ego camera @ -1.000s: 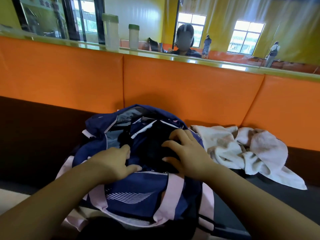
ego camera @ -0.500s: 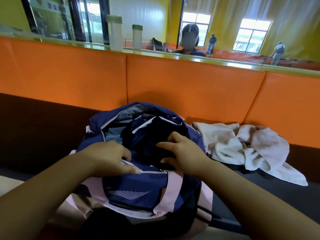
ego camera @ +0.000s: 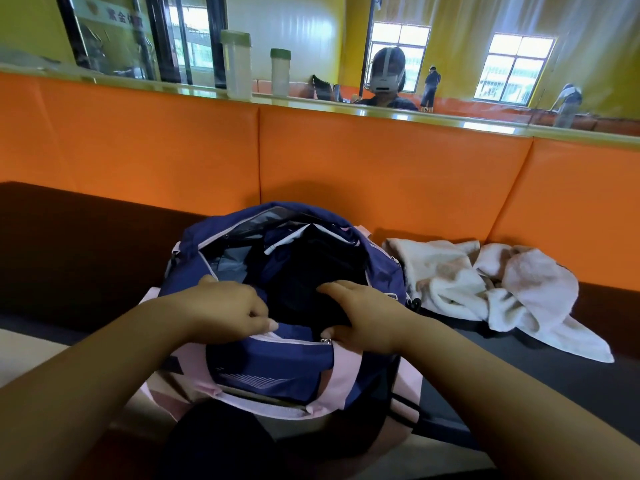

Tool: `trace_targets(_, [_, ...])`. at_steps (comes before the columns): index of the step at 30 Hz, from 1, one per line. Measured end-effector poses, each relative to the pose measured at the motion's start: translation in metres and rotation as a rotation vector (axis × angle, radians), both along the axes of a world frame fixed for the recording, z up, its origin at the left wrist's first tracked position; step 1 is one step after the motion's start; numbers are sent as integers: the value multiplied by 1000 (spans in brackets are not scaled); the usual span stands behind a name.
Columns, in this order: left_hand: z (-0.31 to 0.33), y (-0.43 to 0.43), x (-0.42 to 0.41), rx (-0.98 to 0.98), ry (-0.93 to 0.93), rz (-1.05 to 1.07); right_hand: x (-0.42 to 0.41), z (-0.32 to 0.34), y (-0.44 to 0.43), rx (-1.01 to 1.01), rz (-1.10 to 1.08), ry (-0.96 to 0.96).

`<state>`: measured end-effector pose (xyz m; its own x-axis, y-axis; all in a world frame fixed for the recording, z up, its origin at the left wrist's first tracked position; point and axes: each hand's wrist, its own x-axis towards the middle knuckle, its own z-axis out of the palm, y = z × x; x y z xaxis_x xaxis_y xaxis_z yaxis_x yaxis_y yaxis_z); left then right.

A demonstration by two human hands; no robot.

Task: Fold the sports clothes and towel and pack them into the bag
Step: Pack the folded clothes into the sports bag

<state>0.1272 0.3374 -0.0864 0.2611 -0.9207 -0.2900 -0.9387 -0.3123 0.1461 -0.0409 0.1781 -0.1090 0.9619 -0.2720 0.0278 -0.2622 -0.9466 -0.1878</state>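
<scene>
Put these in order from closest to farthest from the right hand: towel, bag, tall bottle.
1. The bag: the right hand touches its opening.
2. The towel: beside the bag, to the hand's right.
3. The tall bottle: far back on the ledge, to the left.

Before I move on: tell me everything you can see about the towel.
The towel is white terry-looking cloth with faint pinkish-brown patches, unfolded and bunched in a loose heap. It lies on the dark seat right of the bag, back edge against the orange backrest, one corner trailing forward-right. Whether it touches the bag is unclear. The left hand and right hand are at the bag, not on it.
</scene>
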Motion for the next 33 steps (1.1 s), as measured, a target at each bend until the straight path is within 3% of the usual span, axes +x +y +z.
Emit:
trace_targets(5, [-6,1,-5,-11,77,-7,-6,-4,4,-36,13,32])
trace_targets(11, [-5,7,-13,-314,380,57,-18,-13,1,37,14,63])
trace_targets(18, [13,6,-28,-526,499,-14,-27,-9,8,18,85,-92])
trace_targets(22, [18,6,-30,-600,491,-80,-31,-3,8,110,76,-255])
trace_targets(26, [24,2,-33,-646,443,-130,-38,0,5,45,165,-350])
trace_targets(33, [20,-26,-30,-464,199,-137,-60,10,3,-114,210,-360])
